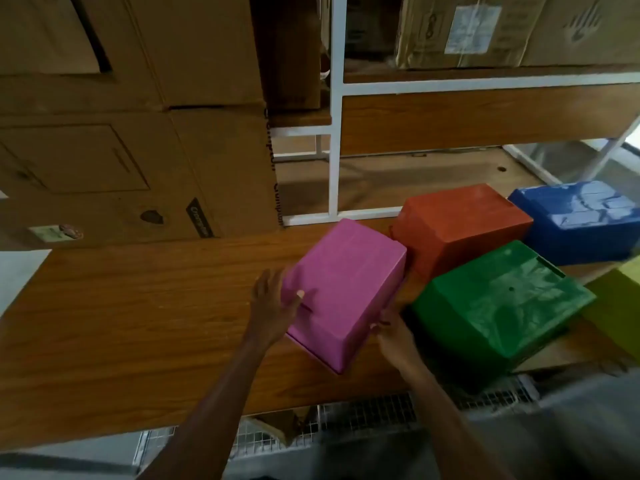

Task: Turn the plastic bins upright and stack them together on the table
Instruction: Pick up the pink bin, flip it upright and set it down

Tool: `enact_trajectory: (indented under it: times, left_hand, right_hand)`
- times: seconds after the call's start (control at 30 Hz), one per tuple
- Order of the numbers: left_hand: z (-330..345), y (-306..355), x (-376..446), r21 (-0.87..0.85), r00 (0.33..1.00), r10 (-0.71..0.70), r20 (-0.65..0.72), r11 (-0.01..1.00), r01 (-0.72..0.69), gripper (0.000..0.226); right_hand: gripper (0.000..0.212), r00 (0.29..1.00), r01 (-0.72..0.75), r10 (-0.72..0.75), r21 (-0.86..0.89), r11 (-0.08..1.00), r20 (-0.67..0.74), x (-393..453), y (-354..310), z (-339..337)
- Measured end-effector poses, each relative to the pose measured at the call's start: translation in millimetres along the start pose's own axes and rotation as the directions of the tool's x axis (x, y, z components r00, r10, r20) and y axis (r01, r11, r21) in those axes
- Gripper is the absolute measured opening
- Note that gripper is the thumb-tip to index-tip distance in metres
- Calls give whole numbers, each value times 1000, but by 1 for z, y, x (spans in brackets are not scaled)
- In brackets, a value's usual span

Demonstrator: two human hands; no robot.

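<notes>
A pink plastic bin (346, 282) lies upside down near the middle of the wooden table (138, 306). My left hand (273, 306) presses against its left side with the thumb on top. On its near right corner my right hand (391, 334) grips the rim. Both hands hold the pink bin. To its right stand more upturned bins: an orange one (460, 226), a green one (498, 306), a blue one (578, 220) and, cut off at the right edge, a yellow-green one (620, 306).
Large cardboard boxes (121, 133) stand at the table's far left. A white metal shelf frame (334, 133) with more boxes rises behind the bins. Wire mesh (363, 420) shows below the table's near edge.
</notes>
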State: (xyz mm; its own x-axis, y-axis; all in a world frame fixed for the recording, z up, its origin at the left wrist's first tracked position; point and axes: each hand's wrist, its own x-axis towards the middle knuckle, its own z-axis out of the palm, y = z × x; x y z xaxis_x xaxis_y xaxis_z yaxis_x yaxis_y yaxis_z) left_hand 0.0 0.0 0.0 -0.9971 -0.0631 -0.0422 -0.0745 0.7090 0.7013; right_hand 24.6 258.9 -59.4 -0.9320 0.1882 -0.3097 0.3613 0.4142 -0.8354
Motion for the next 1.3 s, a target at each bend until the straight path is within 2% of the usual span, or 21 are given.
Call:
enact_trajectory:
  times: [0.07, 0.13, 0.2, 0.33, 0.5, 0.57, 0.67, 0.77, 0.83, 0.87, 0.93, 1.0, 1.07, 1.13, 1.23, 1.3]
  left_hand:
    - [1, -1, 1, -98, 994, -112, -12, 989, 111, 88]
    - [1, -4, 1, -184, 981, -190, 36, 964, 194, 99]
    - [7, -11, 3, -230, 977, -205, 60, 950, 213, 106]
    - [8, -15, 8, -251, 979, -192, 67, 946, 203, 89]
    - [2, -19, 10, -310, 974, -219, 50, 924, 224, 91]
    - [1, -21, 9, -352, 980, -196, 37, 915, 197, 86]
    - [-1, -19, 6, -419, 976, -214, 42, 883, 211, 59]
    - [-1, -17, 3, -533, 938, -317, 141, 774, 342, 41]
    - [-2, -12, 2, -589, 903, -354, 245, 685, 428, 23]
    - [-3, -11, 0, -601, 883, -353, 308, 648, 468, 22]
    - [-3, -10, -3, -547, 841, -342, 418, 644, 534, 34]
    - [-2, -13, -4, -467, 816, -337, 469, 690, 553, 48]
    - [-4, -13, -4, -449, 848, -315, 426, 741, 500, 59]
    - [-10, -8, -2, -442, 920, -281, 272, 813, 379, 66]
    - [-26, 7, 5, -448, 977, -205, 50, 870, 205, 40]
    - [-36, 19, 9, -511, 991, -131, 29, 850, 127, 26]
  right_hand:
    - [46, 997, -66, 64, 48, 997, 52, -4, 0, 5]
    - [43, 988, -127, 118, 78, 989, 100, -10, -3, 11]
    - [45, 980, -166, 150, 125, 978, 130, -12, -8, 16]
    - [55, 970, -223, 191, 233, 946, 152, -16, -11, 30]
    - [65, 980, -196, 162, 421, 886, 116, -9, -12, 34]
    - [57, 977, -203, 204, 549, 811, 61, -6, -17, 31]
    - [49, 961, -140, 260, 645, 752, -93, 6, -32, 18]
    - [36, 927, -202, 364, 706, 679, -85, 15, -61, -7]
    - [36, 941, -205, 337, 734, 648, -34, 14, -85, -24]
    - [38, 952, -203, 307, 748, 632, -1, 11, -98, -31]
    - [43, 968, -195, 249, 737, 647, 38, 6, -117, -40]
    - [46, 976, -185, 212, 711, 679, 52, 2, -129, -43]
    - [48, 979, -155, 202, 662, 733, 7, -1, -137, -42]
    - [48, 984, -114, 173, 590, 799, -44, -5, -140, -38]
    - [43, 989, -60, 115, 462, 885, -92, -15, -144, -31]
    - [37, 992, -6, 53, 386, 923, -110, -24, -150, -23]
